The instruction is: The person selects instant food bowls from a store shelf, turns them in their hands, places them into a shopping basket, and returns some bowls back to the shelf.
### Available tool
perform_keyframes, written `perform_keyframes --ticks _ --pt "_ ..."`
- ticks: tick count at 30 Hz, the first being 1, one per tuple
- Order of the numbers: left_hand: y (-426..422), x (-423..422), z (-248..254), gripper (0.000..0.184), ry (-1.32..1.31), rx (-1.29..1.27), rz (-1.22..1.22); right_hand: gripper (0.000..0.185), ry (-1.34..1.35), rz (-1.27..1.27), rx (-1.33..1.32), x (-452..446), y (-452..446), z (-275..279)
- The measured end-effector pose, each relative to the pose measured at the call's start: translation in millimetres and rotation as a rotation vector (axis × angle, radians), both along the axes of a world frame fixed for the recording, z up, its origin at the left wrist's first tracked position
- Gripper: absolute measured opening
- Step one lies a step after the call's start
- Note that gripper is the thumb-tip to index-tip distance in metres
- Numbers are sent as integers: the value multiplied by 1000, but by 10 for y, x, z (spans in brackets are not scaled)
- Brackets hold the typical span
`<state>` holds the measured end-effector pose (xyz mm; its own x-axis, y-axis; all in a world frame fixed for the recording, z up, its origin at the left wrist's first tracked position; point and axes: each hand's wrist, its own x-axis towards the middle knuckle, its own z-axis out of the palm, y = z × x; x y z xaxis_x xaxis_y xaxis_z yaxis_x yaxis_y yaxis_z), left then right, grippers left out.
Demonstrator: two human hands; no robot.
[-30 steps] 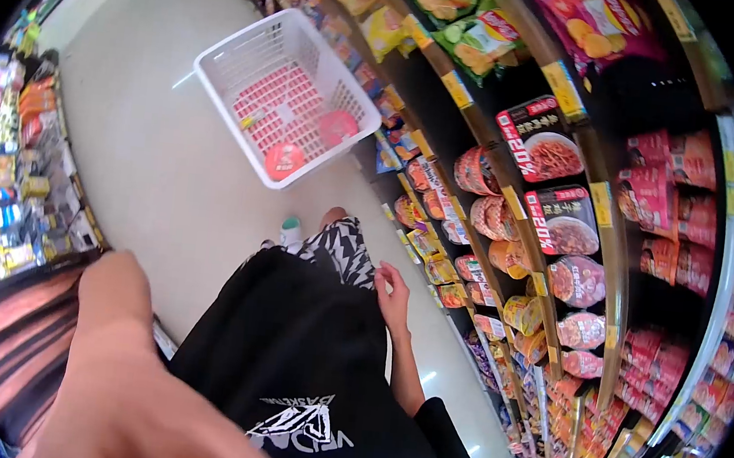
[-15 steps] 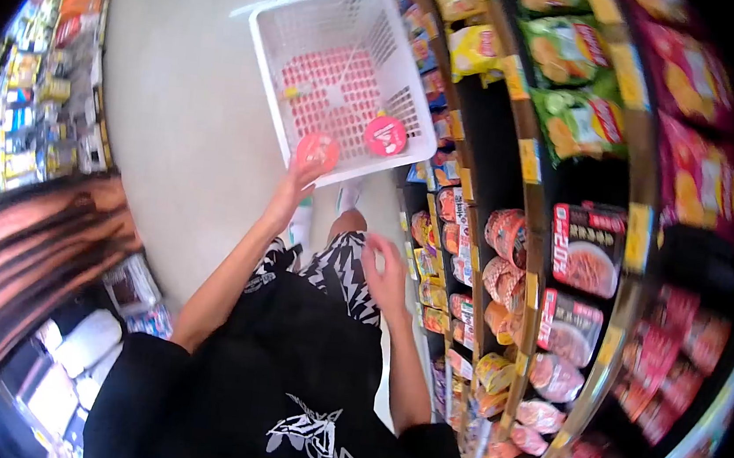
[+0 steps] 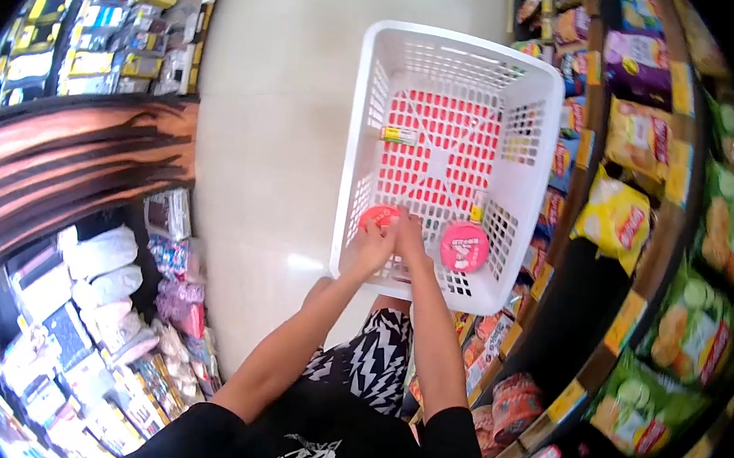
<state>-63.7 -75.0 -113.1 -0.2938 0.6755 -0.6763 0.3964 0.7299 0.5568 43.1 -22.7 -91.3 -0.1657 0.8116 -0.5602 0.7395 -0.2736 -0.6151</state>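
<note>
A white plastic basket (image 3: 537, 188) with a red-patterned bottom is just ahead of my body. Both hands reach inside its near left corner. My left hand (image 3: 371, 247) has its fingers curled at a round red-lidded tub (image 3: 379, 220). Right beside it, my right hand (image 3: 411, 235) is at the same tub's right edge, fingers bent and partly hidden. To the right, a second round tub with a pink lid (image 3: 465, 246) sits in the near right corner, touched by neither hand.
Shelves of snack bags, among them a yellow bag (image 3: 615, 219) and green bags (image 3: 698, 327), line the right. On the left are a display with packaged goods (image 3: 118, 64) and a brown striped panel (image 3: 83, 149). Pale floor (image 3: 262, 131) lies between.
The view has turned, so the basket appears larger and further right. My left hand came to the red-lidded tub first, and my right hand has since moved from beside my leg into the basket.
</note>
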Motion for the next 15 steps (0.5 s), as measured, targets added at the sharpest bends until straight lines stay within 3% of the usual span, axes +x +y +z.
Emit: perform_keyframes --ticks 4,6,10,14,15 --pt "148 235 466 85 54 -13 46 46 221 -86 -4 76 -9 -286" --pt "190 246 575 87 23 38 84 47 164 -62 29 115 20 -197" --pt "71 128 506 84 85 308 -87 48 247 -144 -96 231 119 -38" --pt "181 20 888 87 70 274 -202 48 360 -226 -162 415 178 107" --pt "228 9 986 91 87 220 -222 46 499 -279 -145 457 176 154"
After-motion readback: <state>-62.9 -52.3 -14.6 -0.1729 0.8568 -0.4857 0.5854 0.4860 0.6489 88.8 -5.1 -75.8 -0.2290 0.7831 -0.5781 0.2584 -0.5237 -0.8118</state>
